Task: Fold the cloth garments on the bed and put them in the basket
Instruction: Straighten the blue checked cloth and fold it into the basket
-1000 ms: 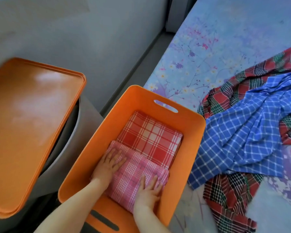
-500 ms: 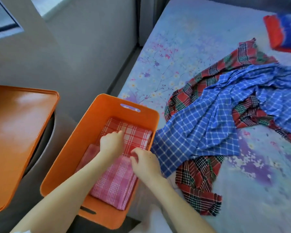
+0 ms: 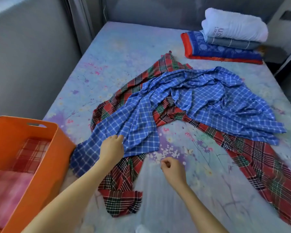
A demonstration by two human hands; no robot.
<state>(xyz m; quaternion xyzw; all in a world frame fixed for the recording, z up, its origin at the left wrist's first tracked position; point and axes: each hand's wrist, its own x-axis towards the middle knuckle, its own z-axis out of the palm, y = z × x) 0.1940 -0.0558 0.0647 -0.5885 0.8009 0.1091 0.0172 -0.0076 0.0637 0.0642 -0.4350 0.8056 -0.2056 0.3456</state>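
Blue checked cloth (image 3: 183,105) lies crumpled on the bed (image 3: 124,52), spread over a red tartan cloth (image 3: 252,152) that reaches out from under it on both sides. The left hand (image 3: 111,147) rests on the near corner of the blue cloth with its fingers (image 3: 118,137) curled into the fabric, probably to pull it free as the next piece to fold. The right hand (image 3: 172,170) hovers just above the sheet, fingers loosely curled and grasping nothing. The orange basket (image 3: 45,158) stands at the left edge of the bed, touching the blue cloth, and already holds two folded pink and red checked pieces. At the far corner sits a stack of folded blankets (image 3: 228,37), with grey walls behind.
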